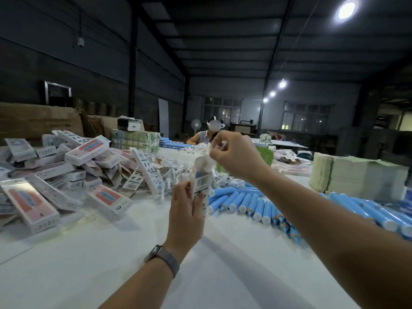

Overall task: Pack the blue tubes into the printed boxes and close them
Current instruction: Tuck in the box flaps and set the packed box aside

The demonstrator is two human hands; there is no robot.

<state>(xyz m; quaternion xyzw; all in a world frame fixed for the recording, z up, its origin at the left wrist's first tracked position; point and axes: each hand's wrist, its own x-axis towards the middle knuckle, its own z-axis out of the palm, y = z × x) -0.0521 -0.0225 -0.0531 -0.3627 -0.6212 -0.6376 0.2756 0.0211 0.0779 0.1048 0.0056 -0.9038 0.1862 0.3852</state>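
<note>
My left hand (pixel 186 210) grips a printed box (pixel 202 181) upright above the white table (pixel 89 264), its barcode side towards me. A bit of a blue tube shows at the box's open top. My right hand (pixel 234 152) is above the box and pinches a small clear plastic piece near the raised top flap (pixel 204 162). Rows of blue tubes (pixel 249 202) with white caps lie on the table behind and to the right of my hands.
A heap of printed boxes (pixel 66 172) covers the table's left side. Small clear-wrapped items (pixel 180 169) lie behind the held box. Stacks of flat cards (pixel 356 177) stand at the right. Another person (pixel 206 132) sits at the table's far end. Cardboard cartons (pixel 38 119) stand at the back left.
</note>
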